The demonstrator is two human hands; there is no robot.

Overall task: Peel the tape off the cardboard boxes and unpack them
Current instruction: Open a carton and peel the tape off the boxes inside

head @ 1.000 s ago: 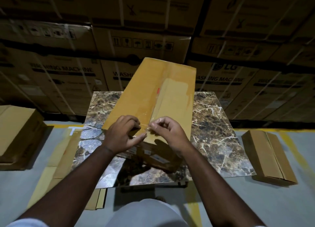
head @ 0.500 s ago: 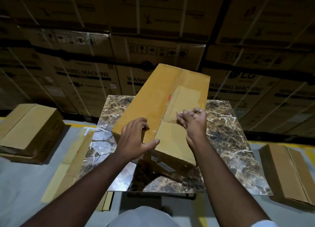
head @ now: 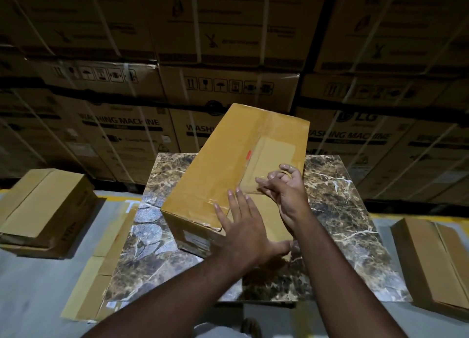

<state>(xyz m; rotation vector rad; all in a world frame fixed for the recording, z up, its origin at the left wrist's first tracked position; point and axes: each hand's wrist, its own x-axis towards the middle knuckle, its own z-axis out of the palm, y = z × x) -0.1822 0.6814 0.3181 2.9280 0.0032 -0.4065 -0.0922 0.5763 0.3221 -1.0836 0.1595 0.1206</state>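
Since a second ago the right hand (head: pixel 286 195) has travelled up the seam away from the person, dragging the clear tape (head: pixel 256 185) with it, and the left hand (head: pixel 243 226) has quit pinching and gone flat on the lid. So right now the left grip is wide, fingers straight and spread, pressing down on the near end of the cardboard box (head: pixel 228 165). The right grip is narrow, fingertips curled and pinching the lifted strip, which looks like it's stretched between them and the lid. That box sits on the marble tabletop (head: pixel 337 210), turned a bit so its long axis runs from the near-left edge toward the far-right corner, far end poking past the far edge. Tape still stuck down runs along that same axis, further out from the right hand, so I'd say the pull has to keep going away from the body along the seam while the left hand anchors. Right hand is clearly the nearer one to the unpeeled bit. More closed boxes on the floor: one left (head: pixel 43 205), one right (head: pixel 436 261), so plenty left to do.
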